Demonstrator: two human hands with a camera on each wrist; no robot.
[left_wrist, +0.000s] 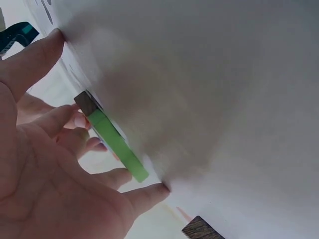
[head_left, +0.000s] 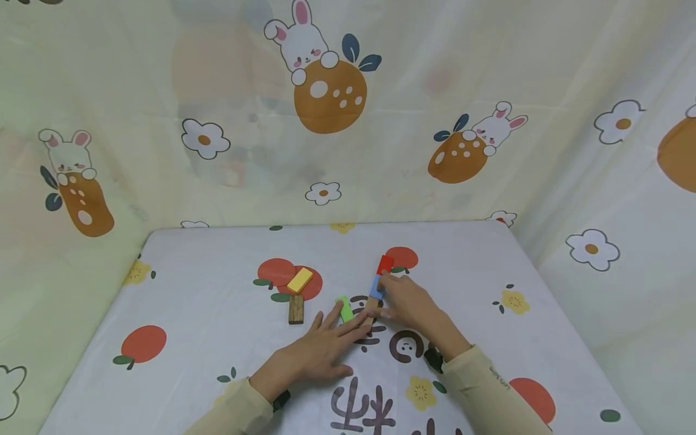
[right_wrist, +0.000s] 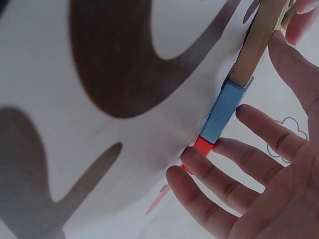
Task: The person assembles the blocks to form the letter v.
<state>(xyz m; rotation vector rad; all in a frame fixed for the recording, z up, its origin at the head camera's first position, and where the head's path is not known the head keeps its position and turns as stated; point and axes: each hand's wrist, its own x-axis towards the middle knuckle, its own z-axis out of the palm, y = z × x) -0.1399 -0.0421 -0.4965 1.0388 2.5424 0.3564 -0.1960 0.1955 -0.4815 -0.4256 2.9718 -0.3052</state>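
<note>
A red block (head_left: 385, 264), a blue block (head_left: 376, 287) and a tan wooden block (head_left: 372, 303) lie end to end in a slanting row on the cloth. My right hand (head_left: 413, 307) is along the row's right side; in the right wrist view its extended fingertips touch the blue block (right_wrist: 224, 112) and red block (right_wrist: 203, 146), the thumb by the wooden block (right_wrist: 259, 42). Fingers spread, my left hand (head_left: 318, 355) reaches the row's near end. Under its fingers lies a green block (head_left: 344, 307), its end against a dark brown block (left_wrist: 86, 103) in the left wrist view.
Left of the hands, a yellow block (head_left: 300, 280) lies just beyond a dark wooden block (head_left: 296, 309). A printed cloth (head_left: 206, 290) with fruit and flowers covers the table. Patterned curtains (head_left: 244, 181) rise behind and at both sides.
</note>
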